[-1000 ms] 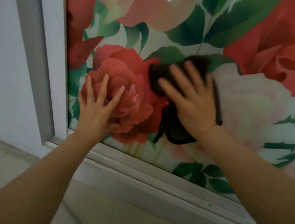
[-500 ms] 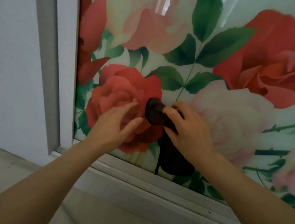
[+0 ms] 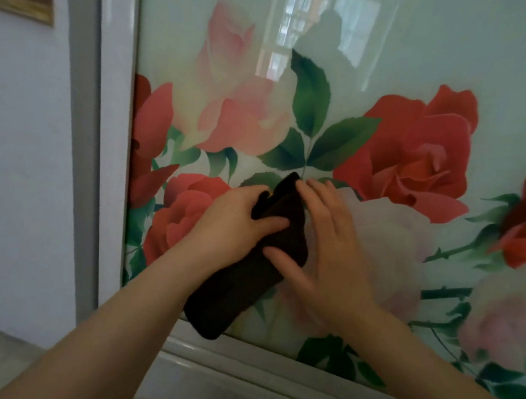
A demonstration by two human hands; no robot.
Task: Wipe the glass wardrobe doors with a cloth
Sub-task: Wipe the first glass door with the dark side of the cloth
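Dark brown cloth (image 3: 246, 280) sits between both your hands, low on the glass door (image 3: 432, 41), just above the bottom rail (image 3: 237, 357). Your left hand (image 3: 235, 224) has its grip wrapped on the upper part of the cloth, thumb across the front, fingers curled behind the fold. Your right hand (image 3: 326, 241) lies with fingers fairly straight along the cloth's right edge, thumb pressing on the fabric; looks like it is touching rather than clamping, but the blur there makes that hard to confirm. The cloth's lower end hangs down-left under your left wrist and covers a bit of the glass and the rail edge.

Around it: printed red rose (image 3: 186, 212) just left of your left hand, partly hidden by it; pale pink rose (image 3: 395, 235) behind your right hand; bigger red rose (image 3: 410, 154) to the right, green leaves (image 3: 310, 99) above. Window reflection (image 3: 320, 29) high on the glass. White door frame (image 3: 121, 116) on the left, pale wall (image 3: 13, 157) beyond it, corner of a wooden frame (image 3: 25, 7) top left, light floor (image 3: 11, 352) bottom left.

Versus half a second ago: your left hand has moved off the glass onto the cloth and now holds it, the cloth is more spread out, and the view has tilted up, showing more glass.
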